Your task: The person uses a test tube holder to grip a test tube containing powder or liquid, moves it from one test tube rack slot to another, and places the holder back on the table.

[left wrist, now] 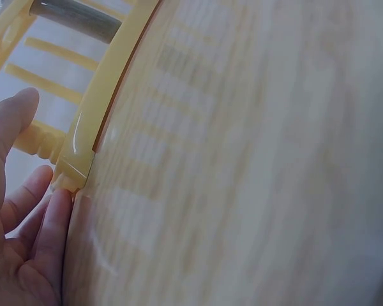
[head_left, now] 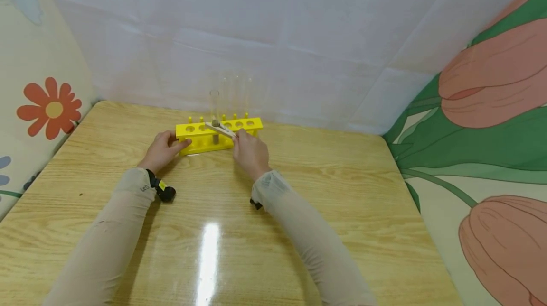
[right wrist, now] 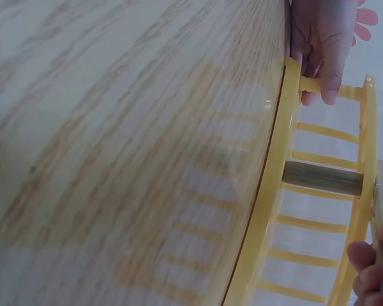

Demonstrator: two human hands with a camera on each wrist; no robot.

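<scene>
The long yellow six-hole rack [head_left: 196, 132] is showing smooth, glossy plastic, its lower bar catching a bright highlight. Over the rack's top, the pale, flat-armed clamp [head_left: 222, 129] is looking like bare, matt wood. Standing in the rack, the slim clear tube with a grey-brown fill [right wrist: 323, 178] is appearing smooth and glassy. Under the rack, the broad yellow-brown table [head_left: 333, 178] is displaying wood grain with a shiny finish that is mirroring the rack. Behind the rack, the large white sheet [head_left: 273, 35] is resembling smooth cloth, creasing softly. Nearer than the rack, the cream sleeves [head_left: 119, 230] are wrinkling like thin, matt fabric.
</scene>
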